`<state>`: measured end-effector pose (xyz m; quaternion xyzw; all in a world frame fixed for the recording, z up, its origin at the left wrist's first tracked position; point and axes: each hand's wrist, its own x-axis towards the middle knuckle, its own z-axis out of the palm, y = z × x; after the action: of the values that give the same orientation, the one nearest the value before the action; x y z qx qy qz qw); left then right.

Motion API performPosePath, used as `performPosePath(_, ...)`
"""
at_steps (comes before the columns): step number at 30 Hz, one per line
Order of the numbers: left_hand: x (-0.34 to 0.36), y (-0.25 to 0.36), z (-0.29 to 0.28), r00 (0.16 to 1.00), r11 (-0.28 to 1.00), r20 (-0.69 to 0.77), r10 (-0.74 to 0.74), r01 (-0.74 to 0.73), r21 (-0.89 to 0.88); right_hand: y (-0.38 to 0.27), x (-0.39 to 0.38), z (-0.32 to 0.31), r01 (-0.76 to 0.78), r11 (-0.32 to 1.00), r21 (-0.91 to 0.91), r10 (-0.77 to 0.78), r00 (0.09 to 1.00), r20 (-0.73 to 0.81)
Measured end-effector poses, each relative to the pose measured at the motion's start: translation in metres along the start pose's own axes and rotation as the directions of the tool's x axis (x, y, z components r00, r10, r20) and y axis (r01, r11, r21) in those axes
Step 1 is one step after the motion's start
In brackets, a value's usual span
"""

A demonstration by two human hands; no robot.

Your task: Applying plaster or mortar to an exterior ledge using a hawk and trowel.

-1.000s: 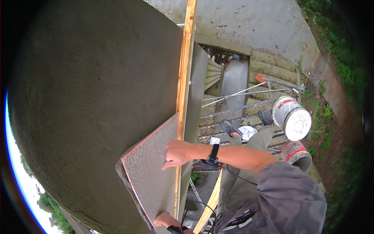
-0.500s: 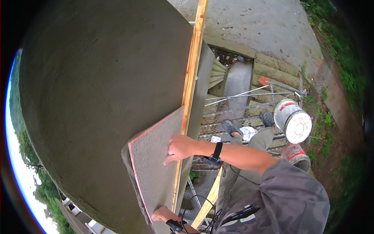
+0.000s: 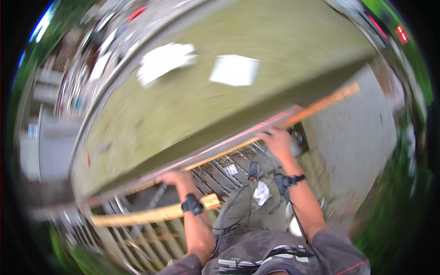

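1. The grey board (image 3: 238, 139) shows as a thin, blurred strip – seen almost edge-on – with a pink line running along it.
2. It lies along the near edge of the broad olive-coloured surface (image 3: 275, 50), just beside a wooden batten (image 3: 323, 104).
3. The left hand (image 3: 175, 177) is at the strip's left part, fingers bent over the near edge; blur hides how far it is open and whether it grips.
4. The right hand (image 3: 277, 141) is part open, its fingers bent at the batten and the board's near side; I cannot tell whether it has firm hold of either.
5. The board's long axis slants from lower left to upper right, roughly in line with the batten. Its right end points toward the surface's right corner, stopping short of the batten's tip; its left end is unclear.
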<state>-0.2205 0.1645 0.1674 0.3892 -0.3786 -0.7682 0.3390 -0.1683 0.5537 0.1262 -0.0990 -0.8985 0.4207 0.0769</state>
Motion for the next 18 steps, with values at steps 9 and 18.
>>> performPosePath(9,-0.054,-0.045,0.025,0.919,0.955,-0.350,0.182,-0.080,0.286,-0.049,0.010,-0.043,-0.443,0.870,0.216,0.406,0.892,0.198)
performPosePath(18,-0.042,-0.038,0.030,0.864,0.986,-0.497,0.075,0.010,0.166,-0.089,-0.004,-0.041,-0.469,0.722,0.509,0.365,0.883,0.296)
